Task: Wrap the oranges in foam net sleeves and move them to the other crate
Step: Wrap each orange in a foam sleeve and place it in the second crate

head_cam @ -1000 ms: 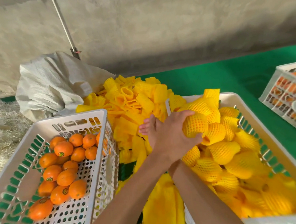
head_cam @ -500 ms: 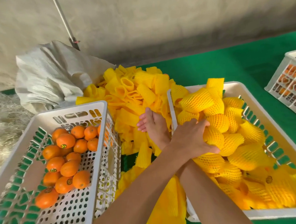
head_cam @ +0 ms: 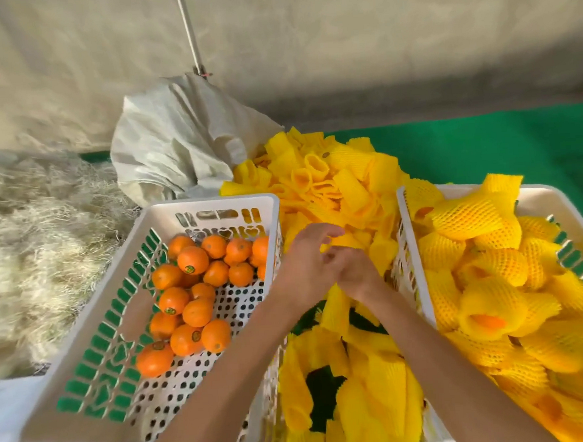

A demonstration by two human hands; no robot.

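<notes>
Bare oranges (head_cam: 193, 260): bright orange, some with small green-and-yellow stickers. Foam net sleeves (head_cam: 346, 190): yellow, fine mesh pattern. Left crate (head_cam: 210, 204) and right crate (head_cam: 407, 234): white, slotted and perforated walls. Worktop (head_cam: 483, 147): green. Sack (head_cam: 179, 139): off-white.

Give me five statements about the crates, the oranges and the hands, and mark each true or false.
1. The bare oranges lie in the left crate. True.
2. The right crate holds only unwrapped fruit. False: its fruit sits in yellow foam net sleeves.
3. Both hands are over the loose sleeve pile between the crates. True.
4. The left hand is inside the left crate, gripping an orange. False: it is beside that crate, at the sleeves.
5. The right hand holds a wrapped orange above the right crate. False: it is at the pile, beside the left hand.
</notes>
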